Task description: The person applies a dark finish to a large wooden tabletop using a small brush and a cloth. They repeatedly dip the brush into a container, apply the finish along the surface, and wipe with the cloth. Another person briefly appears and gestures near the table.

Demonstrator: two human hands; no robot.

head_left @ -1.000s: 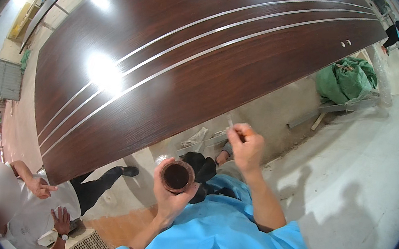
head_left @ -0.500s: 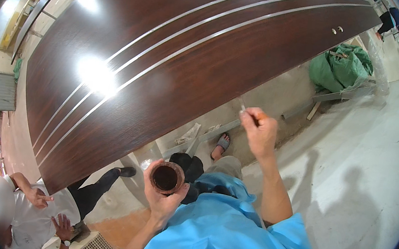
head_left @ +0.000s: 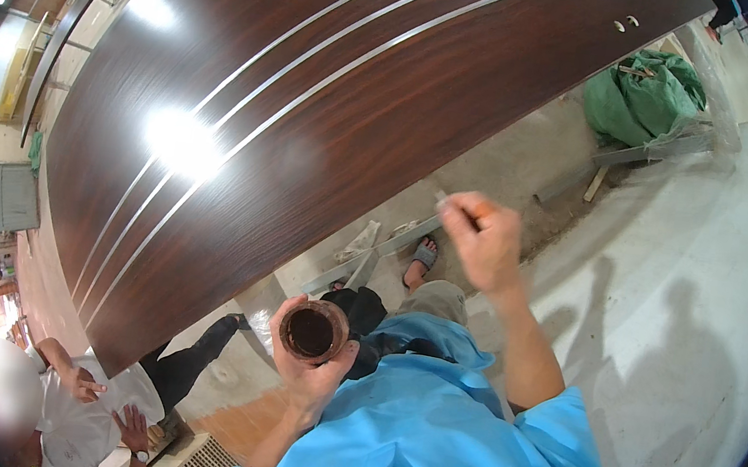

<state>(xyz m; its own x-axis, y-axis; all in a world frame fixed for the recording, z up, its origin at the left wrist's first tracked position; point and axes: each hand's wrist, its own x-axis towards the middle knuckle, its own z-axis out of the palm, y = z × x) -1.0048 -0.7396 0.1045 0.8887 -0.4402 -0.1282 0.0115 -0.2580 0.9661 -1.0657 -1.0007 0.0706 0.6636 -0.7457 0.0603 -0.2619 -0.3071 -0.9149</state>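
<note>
My left hand [head_left: 304, 382] is wrapped round a small open cup [head_left: 343, 325] with a brown-stained rim and dark brown liquid inside. My right hand [head_left: 488, 248] is raised just off the near edge of a large dark brown wood-grain door panel [head_left: 325, 172]. It pinches a slim, small brush [head_left: 483, 211] with an orange handle. The pale tip points toward the panel's edge and is blurred, so I cannot tell whether it touches. Three silver strips [head_left: 317, 88] run along the glossy panel, and two small metal-rimmed holes [head_left: 626, 24] show near its far right end.
At the lower left a person in a white shirt [head_left: 80, 421] sits close to the panel's corner. A green sack [head_left: 643, 98] lies beyond the right end, beside a metal bar [head_left: 650, 150]. A perforated beige box [head_left: 194, 465] stands on the floor [head_left: 673, 233] at lower left.
The view has shifted slightly. My right hand with the brush has moved a little left and is smeared by motion. My left hand still holds the cup.
</note>
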